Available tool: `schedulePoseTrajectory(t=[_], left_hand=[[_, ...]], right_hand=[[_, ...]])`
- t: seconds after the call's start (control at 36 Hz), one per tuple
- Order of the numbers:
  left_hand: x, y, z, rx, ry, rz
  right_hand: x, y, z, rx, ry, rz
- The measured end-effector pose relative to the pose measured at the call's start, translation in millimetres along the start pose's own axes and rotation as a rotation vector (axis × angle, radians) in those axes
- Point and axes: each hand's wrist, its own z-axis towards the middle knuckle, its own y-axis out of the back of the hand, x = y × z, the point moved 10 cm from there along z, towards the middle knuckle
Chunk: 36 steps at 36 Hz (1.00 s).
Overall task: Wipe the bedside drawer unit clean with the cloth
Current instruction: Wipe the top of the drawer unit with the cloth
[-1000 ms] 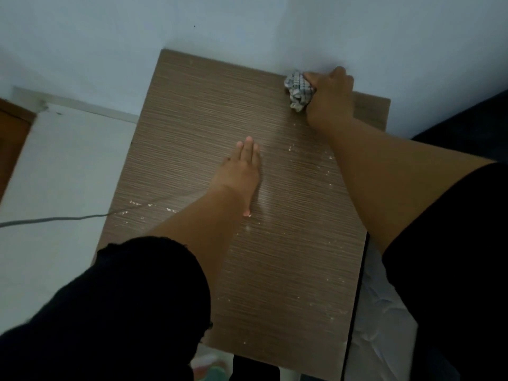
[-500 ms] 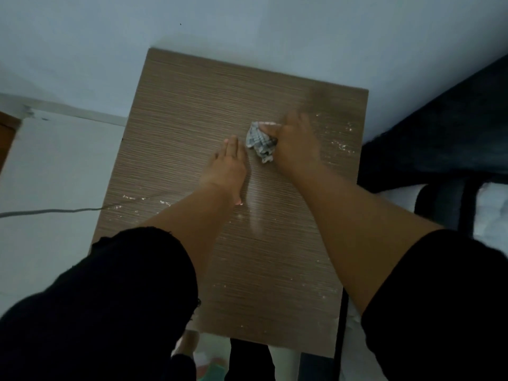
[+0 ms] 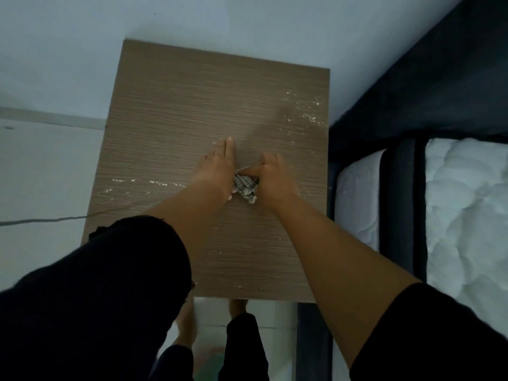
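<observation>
The bedside drawer unit's brown wood-grain top [image 3: 192, 86] fills the middle of the head view, seen from above. My right hand [image 3: 275, 177] grips a crumpled grey checked cloth [image 3: 246, 187] and presses it onto the top near its centre. My left hand [image 3: 218, 166] lies flat on the surface with straight fingers, just left of the cloth and touching it. White dust specks [image 3: 308, 111] are scattered near the far right edge, and a line of them [image 3: 143, 184] runs across the left side.
A pale wall [image 3: 220, 23] stands behind the unit. A bed with a dark frame [image 3: 412, 86] and white mattress [image 3: 467, 202] sits close on the right. White floor [image 3: 41, 174] lies on the left, crossed by a thin cable [image 3: 41, 220]. My feet [image 3: 236, 307] show below the front edge.
My right hand has dragged the cloth from the far right corner toward me to the centre, beside my left hand. A wiped streak trails behind it. The left hand stayed put.
</observation>
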Motion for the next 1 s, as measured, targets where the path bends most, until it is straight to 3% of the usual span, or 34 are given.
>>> schedulePoseTrajectory(t=[0.22,0.58,0.92,1.0], left_hand=[[-27.9,9.2,22.9,0.018,-0.017,0.093],[-62.3,9.6,71.5,0.107,-0.044,0.324],[-59.4,7.5,70.8,0.118,-0.063,0.255],[-56.3,7.5,68.9,0.094,-0.044,0.218]], right_hand=[[-48.8,71.6,40.3,-0.248,-0.095,0.098],[-91.6,130.9,130.0,-0.379,-0.115,0.095],[-103.8,128.6,158.0,-0.336,-0.242,0.222],[-90.4,125.7,148.0,-0.293,-0.169,0.163]])
